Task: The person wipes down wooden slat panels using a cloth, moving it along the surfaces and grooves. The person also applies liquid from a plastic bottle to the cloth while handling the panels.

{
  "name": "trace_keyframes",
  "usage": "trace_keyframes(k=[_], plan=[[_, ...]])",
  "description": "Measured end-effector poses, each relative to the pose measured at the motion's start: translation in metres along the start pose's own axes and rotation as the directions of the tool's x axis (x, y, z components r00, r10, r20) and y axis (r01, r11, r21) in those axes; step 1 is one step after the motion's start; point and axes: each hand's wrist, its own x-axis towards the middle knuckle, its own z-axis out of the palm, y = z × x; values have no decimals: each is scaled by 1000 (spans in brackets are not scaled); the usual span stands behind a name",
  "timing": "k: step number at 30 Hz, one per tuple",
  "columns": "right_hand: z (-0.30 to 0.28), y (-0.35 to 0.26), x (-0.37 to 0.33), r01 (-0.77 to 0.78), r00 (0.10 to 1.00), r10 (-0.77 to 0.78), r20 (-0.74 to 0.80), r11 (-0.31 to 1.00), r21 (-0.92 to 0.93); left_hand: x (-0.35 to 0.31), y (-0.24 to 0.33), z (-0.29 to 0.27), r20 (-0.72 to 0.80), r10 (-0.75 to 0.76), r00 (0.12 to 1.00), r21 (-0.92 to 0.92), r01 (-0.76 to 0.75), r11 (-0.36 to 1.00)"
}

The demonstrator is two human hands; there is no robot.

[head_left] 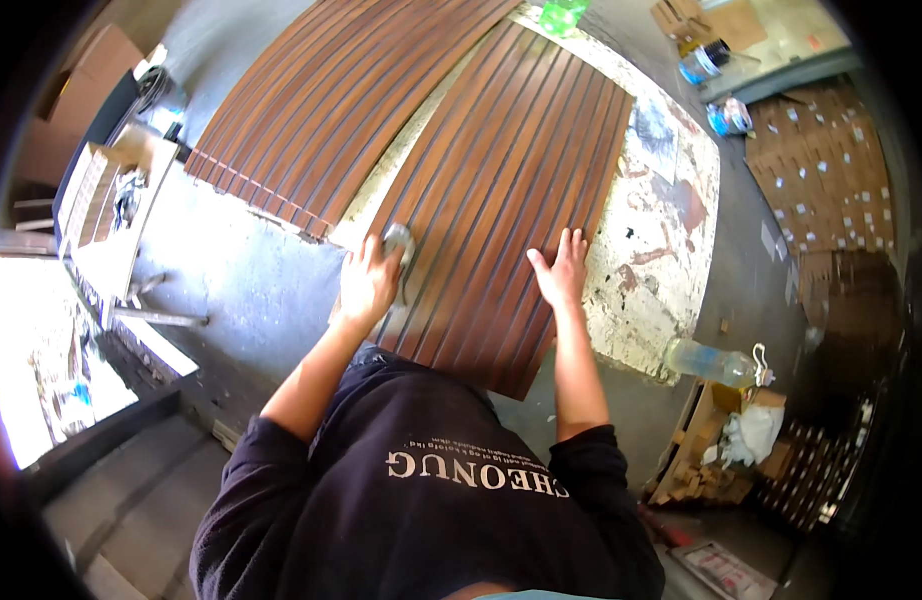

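A long brown slatted wood panel (501,180) with dark grooves lies in front of me on a paint-stained pale table (671,240). My left hand (369,288) is closed at the panel's left edge, low down. From its fingers shows a small whitish-grey wad (399,242), perhaps cloth, pressed against the slats. At the right edge my right hand (563,270) rests flat on the panel, thumb apart from the fingers. A second slatted panel (331,100) lies to the left at an angle, with a narrow gap between the two.
A clear plastic bottle (716,362) stands out near the table's right corner. Below it sits an open cardboard box (711,440) with white plastic on it. Perforated brown boards (821,170) are stacked at the right. A small stand (131,200) is on the left; a green item (563,16) lies at the far end.
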Motion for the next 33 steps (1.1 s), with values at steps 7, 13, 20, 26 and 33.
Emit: trace_keyframes(k=[7,13,20,26,33], plan=[[41,-16,-33,56,875,-9,-485,995,82,-7,-22,-6,0,155,988,-62,-155,986],[33,-19,-32,27,894,16,-448,996,90,123,-11,38,-119,233,965,1,-235,972],[34,-26,-34,7,903,35,-429,995,96,73,-29,37,-50,197,979,-28,-199,980],[35,-31,-32,75,843,-5,-537,991,109,-16,-50,-12,45,253,966,-146,-244,959],[23,-29,-20,218,791,-29,-612,947,238,126,-51,66,261,-179,949,-824,315,470]])
